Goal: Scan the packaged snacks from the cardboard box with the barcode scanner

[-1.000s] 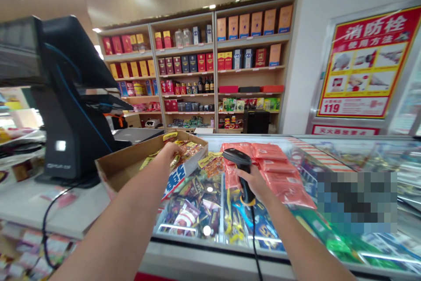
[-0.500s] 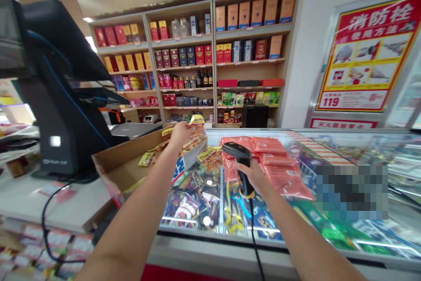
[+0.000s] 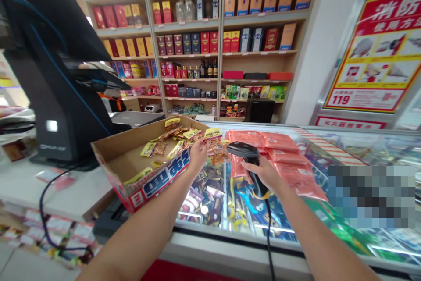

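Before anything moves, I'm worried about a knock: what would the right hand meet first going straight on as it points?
With its scanner leading, the right hand would probably first meet the yellow-topped snack packet in the left hand. Depth is unclear, so it might pass beside it.

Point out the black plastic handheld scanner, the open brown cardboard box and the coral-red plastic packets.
Black plastic handheld scanner point(image 3: 246, 151): head view, top of its housing.
Open brown cardboard box point(image 3: 160, 181): head view, printed front wall.
Coral-red plastic packets point(image 3: 291, 171): head view, one packet mid-pile.
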`<state>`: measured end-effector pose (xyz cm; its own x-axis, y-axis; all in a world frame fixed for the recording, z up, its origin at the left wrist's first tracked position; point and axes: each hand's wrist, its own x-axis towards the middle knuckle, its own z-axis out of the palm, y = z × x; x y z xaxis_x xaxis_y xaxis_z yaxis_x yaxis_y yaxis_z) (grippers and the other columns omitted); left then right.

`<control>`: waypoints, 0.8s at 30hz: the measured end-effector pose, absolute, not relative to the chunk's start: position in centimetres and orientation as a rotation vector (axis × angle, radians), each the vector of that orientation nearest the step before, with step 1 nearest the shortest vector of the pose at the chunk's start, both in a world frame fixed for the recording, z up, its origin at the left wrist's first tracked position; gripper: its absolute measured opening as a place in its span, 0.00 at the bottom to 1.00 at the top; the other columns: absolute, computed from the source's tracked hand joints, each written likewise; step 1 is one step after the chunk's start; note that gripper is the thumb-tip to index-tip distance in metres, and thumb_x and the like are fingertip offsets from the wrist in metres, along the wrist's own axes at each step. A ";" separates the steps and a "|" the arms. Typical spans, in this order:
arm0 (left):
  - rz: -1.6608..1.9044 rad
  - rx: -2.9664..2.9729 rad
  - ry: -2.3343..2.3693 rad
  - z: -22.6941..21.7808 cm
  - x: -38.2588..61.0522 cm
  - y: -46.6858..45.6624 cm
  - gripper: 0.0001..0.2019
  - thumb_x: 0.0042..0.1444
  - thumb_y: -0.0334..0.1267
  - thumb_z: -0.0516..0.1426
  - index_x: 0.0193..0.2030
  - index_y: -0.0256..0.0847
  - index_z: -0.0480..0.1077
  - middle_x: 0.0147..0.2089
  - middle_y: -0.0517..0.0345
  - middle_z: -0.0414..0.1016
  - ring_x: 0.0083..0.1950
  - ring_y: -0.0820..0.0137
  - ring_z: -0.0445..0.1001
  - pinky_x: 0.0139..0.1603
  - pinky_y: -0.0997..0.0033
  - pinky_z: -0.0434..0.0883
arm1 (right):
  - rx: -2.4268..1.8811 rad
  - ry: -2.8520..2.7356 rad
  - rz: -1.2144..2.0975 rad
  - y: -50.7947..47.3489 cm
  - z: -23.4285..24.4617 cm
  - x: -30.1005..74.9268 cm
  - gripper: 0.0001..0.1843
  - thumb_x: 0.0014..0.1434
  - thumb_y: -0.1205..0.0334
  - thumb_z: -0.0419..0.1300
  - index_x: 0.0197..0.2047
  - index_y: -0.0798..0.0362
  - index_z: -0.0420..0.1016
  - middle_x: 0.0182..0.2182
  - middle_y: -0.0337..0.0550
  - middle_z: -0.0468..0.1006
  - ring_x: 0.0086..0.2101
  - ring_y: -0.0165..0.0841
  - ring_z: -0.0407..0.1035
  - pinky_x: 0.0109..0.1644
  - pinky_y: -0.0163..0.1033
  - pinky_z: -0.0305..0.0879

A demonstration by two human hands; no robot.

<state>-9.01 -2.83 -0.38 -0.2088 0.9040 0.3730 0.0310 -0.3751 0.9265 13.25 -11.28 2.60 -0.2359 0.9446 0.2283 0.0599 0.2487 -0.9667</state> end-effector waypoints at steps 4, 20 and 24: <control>1.708 1.352 1.115 -0.8 -8.9 -2.6 0.06 0.54 0.37 0.57 0.35 0.39 0.66 0.32 0.57 0.75 0.35 0.68 0.76 0.35 0.66 0.78 | -1.009 -1.571 1.133 -11.2 2.4 13.3 0.14 0.49 0.53 0.64 0.23 0.52 0.68 0.14 0.36 0.69 0.14 0.29 0.64 0.19 0.35 0.61; 1.783 1.254 1.055 -0.6 -8.7 -2.6 0.04 0.50 0.32 0.58 0.33 0.38 0.67 0.26 0.61 0.70 0.29 0.70 0.72 0.33 0.66 0.76 | -1.040 -1.575 1.182 -10.9 1.9 13.6 0.13 0.47 0.53 0.64 0.23 0.53 0.69 0.15 0.36 0.70 0.13 0.30 0.65 0.18 0.35 0.59; 1.764 1.244 1.031 -0.4 -8.5 -3.0 0.03 0.51 0.32 0.57 0.34 0.38 0.67 0.27 0.60 0.71 0.29 0.69 0.73 0.32 0.66 0.76 | -1.047 -1.612 1.174 -10.8 1.8 13.7 0.16 0.48 0.52 0.64 0.20 0.54 0.68 0.14 0.38 0.69 0.14 0.30 0.65 0.19 0.35 0.60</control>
<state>-8.54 -2.95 -0.37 -0.2637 0.8905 0.3707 -0.1140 -0.4104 0.9048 13.70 -10.84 1.84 -0.2781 0.9470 0.1608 0.1376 0.2050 -0.9691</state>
